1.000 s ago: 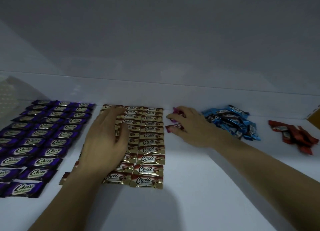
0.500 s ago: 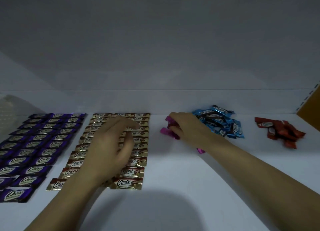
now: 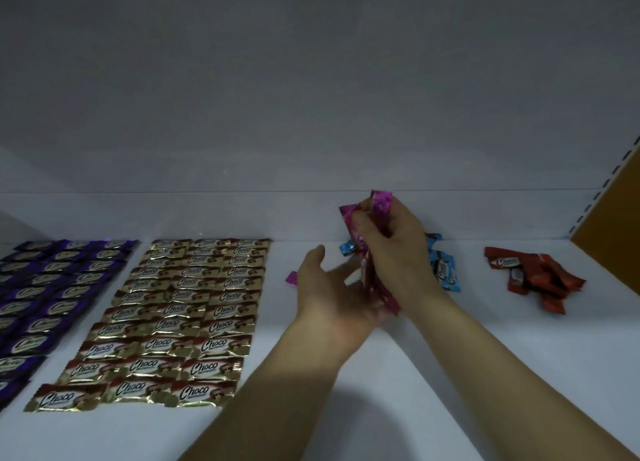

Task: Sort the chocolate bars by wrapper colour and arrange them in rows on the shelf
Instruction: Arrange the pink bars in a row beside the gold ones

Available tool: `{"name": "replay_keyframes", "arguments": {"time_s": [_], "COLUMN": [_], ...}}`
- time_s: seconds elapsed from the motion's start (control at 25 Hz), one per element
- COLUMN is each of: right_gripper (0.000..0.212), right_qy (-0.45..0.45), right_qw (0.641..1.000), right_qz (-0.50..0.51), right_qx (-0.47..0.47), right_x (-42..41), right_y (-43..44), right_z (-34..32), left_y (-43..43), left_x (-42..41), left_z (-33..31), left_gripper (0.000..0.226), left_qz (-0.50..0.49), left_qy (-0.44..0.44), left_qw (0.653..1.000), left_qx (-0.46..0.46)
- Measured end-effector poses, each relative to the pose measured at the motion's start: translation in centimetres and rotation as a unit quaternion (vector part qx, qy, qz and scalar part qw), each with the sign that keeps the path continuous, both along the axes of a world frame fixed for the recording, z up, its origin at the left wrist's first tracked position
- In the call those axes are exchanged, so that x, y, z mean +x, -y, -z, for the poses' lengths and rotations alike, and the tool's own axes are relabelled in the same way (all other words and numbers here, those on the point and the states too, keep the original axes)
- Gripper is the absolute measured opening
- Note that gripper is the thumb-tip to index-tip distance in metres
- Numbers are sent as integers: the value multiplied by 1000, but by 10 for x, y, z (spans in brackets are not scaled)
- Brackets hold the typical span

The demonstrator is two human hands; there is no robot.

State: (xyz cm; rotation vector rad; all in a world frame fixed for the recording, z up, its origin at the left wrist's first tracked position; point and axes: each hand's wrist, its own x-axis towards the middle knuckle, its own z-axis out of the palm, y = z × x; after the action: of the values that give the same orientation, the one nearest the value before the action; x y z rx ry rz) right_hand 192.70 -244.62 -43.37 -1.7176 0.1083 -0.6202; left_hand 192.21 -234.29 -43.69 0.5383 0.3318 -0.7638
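The gold bars (image 3: 180, 318) are wrapped in shiny, crinkled foil that catches the light. A glossy film is seen on the purple bars (image 3: 52, 287), blue bars (image 3: 446, 273) and red bars (image 3: 533, 277). The pink bars (image 3: 379, 211) are clad in metallic foil. The shelf (image 3: 450, 374) is smooth, matt white; the side panel (image 3: 616, 225) looks like matt brown board.

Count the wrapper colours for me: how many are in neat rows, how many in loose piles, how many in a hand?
Neat rows: 2, purple bars and gold bars
Loose piles: 2, blue bars and red bars
In the right hand: 1, pink bars
Total: 5
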Motion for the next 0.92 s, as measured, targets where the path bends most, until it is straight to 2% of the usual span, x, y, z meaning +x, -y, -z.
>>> {"name": "replay_keyframes", "arguments": {"time_s": [0.12,0.24,0.36,0.44,0.52,0.6,0.64,0.68,0.72,0.8,0.92], "right_gripper": [6,11,15,22,25,25,24,22,18,13,24], "right_qy": [-7,18,41,50,54,72,80,79,65,1,-108], "right_qw": [989,950,934,951,985,994,988,989,995,995,943], "right_qz": [-37,-56,-84,-58,-49,-70,-64,-42,-15,-4,-79], "right_qx": [-143,-306,-344,-300,-154,51,114,122,78,-96,-304], "right_x": [-5,-10,-12,-11,-9,-6,-5,-2,0,6,15], "right_y": [1,7,3,-3,-6,-3,2,7,10,8,-14], "right_z": [4,4,6,9,8,2,0,1,5,23,54], "left_y": [10,9,10,12,12,5,-3,-13,-27,-62,-111], "left_x": [0,5,7,6,4,10,16,24,33,56,89], "left_z": [9,12,10,8,8,8,6,1,-4,-11,-13], "left_gripper": [57,49,54,58,54,49,47,46,46,51,56], "left_qz": [-31,-78,-115,-119,-95,-81,-77,-76,-80,-98,-71], "left_qy": [-12,-2,1,3,6,18,34,59,97,201,302], "left_qw": [999,996,992,991,995,997,996,995,991,966,912], "left_qx": [-43,-52,-49,-53,-32,-1,12,26,46,128,266]}}
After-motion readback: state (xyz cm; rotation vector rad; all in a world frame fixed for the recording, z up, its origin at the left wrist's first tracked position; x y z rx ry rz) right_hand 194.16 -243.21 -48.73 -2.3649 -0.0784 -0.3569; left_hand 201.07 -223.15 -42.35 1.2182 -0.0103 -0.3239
